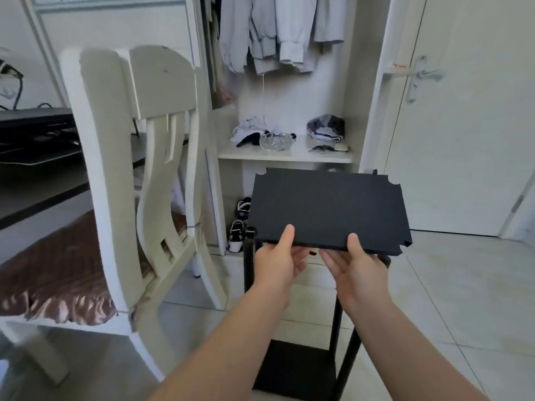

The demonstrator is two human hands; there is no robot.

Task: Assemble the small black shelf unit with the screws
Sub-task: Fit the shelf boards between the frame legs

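Note:
A flat black shelf board (327, 208) with notched corners is held level in front of me, above the black frame of the shelf unit. My left hand (278, 261) grips its near edge with the thumb on top and fingers underneath. My right hand (357, 266) grips the same edge further right in the same way. Below the board stand black upright posts (249, 256) and a lower black shelf (292, 369) on the floor. No screws are visible.
A white wooden chair (121, 157) with a brown cushion stands close on the left. An open wardrobe (285, 156) with hanging clothes, a glass bowl and shoes is straight ahead. A white door (463, 125) is on the right. Pale tiles cover the floor.

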